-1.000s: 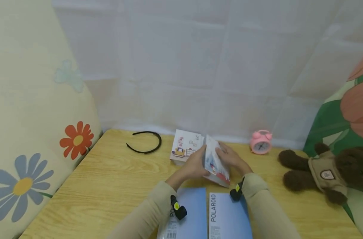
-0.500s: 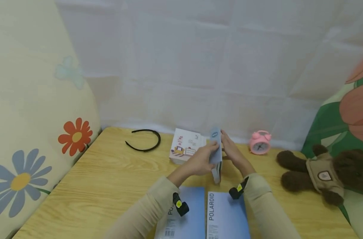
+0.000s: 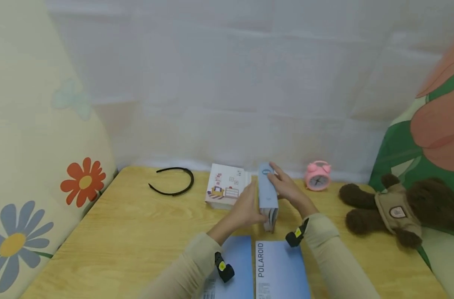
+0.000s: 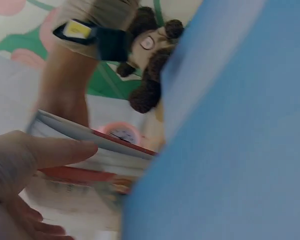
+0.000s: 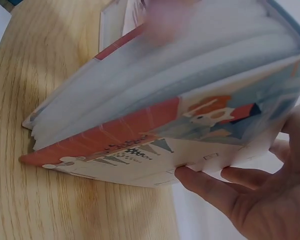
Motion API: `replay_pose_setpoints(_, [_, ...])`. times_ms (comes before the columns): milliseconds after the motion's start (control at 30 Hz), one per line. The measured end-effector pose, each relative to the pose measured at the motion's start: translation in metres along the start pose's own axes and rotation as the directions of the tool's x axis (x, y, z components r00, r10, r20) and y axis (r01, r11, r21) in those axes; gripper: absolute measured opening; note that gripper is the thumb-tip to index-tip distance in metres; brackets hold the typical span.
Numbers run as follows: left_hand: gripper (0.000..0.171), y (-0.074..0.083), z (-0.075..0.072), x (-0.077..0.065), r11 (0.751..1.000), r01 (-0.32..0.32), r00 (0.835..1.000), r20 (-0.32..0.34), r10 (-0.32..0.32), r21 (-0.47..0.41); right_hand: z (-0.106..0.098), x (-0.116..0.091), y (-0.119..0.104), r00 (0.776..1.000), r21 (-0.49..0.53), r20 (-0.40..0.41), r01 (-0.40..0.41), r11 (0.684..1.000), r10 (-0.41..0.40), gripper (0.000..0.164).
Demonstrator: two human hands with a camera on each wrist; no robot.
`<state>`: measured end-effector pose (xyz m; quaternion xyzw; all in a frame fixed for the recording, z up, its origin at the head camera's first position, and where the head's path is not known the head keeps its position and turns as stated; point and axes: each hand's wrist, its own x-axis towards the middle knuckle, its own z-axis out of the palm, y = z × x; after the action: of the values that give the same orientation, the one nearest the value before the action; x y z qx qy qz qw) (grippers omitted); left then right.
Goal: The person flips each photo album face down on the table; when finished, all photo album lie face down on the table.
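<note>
A thick photo album stands on its page edges with its pale blue spine upward, its covers slightly spread. My left hand holds its near left side, the thumb lying over the near edge of the pages in the left wrist view. On the other side, my right hand grips the album with the thumb by the spine and fingertips against the illustrated cover. Just left of it lies a similar thick white illustrated album. Two blue covers marked POLAROID, a left one and a right one, lie in front.
A black headband lies at the back left of the wooden table. Right of the hands stands a pink alarm clock, with a brown teddy bear lying farther right. A white cloth hangs behind.
The album has turned from showing its illustrated cover to standing spine up. My right thumb has come onto the spine, and my left hand has slid lower toward the near edge.
</note>
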<state>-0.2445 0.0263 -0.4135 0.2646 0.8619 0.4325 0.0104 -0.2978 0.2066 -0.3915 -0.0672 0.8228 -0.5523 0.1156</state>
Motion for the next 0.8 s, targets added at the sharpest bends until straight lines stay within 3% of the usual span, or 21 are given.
replay_pose_setpoints(200, [0.114, -0.024, 0.016, 0.0, 0.989, 0.064, 0.986, 0.16, -0.042, -0.133, 0.004, 0.001, -0.003, 1.0, 0.001, -0.019, -0.025, 1.0, 0.025, 0.061])
replay_pose_setpoints(333, [0.115, -0.024, 0.021, 0.003, 0.992, 0.062, 0.985, 0.165, -0.044, -0.106, -0.001, -0.003, 0.0, 0.997, 0.006, -0.075, -0.002, 1.0, 0.002, 0.058])
replay_pose_setpoints(467, [0.114, -0.02, 0.021, 0.004, 0.996, 0.084, 0.982, 0.17, -0.081, -0.008, -0.009, -0.006, 0.007, 0.982, -0.102, -0.183, 0.035, 0.994, -0.053, 0.053])
replay_pose_setpoints(633, [0.102, -0.017, 0.023, 0.002, 0.982, 0.122, 0.965, 0.215, -0.151, 0.141, -0.017, -0.011, 0.021, 0.965, -0.328, -0.219, 0.068, 0.942, -0.146, 0.05])
replay_pose_setpoints(800, [0.086, -0.012, 0.029, 0.001, 0.934, 0.099, 0.953, 0.238, -0.188, 0.342, -0.018, -0.021, 0.037, 0.985, -0.547, -0.125, 0.028, 0.836, -0.115, 0.064])
